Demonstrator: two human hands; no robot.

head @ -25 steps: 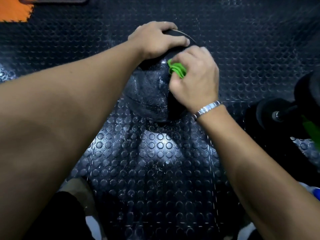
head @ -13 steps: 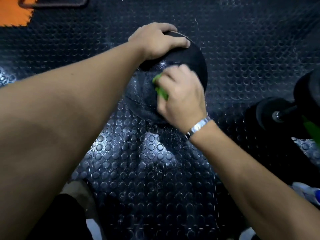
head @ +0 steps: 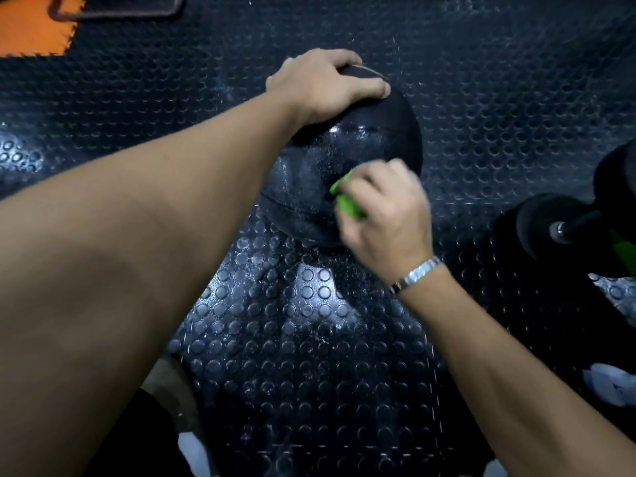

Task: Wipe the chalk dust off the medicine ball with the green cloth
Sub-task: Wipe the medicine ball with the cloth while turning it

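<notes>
A black medicine ball (head: 347,149) rests on the studded black rubber floor, with pale chalk specks on its near face. My left hand (head: 323,84) lies flat over the ball's far top and grips it. My right hand (head: 385,215), a metal watch on its wrist, is closed around a bunched green cloth (head: 346,197) and presses it against the ball's lower right side. Most of the cloth is hidden inside the fist.
A black dumbbell (head: 564,222) with a metal handle lies at the right, a green strip beside it. An orange floor tile (head: 31,29) and a dark frame sit at the far left. Chalk dust is scattered on the floor (head: 309,304) in front of the ball.
My right hand has dragged the green cloth down the ball, from near its top to its lower right side. My left hand has stayed on top of the ball.
</notes>
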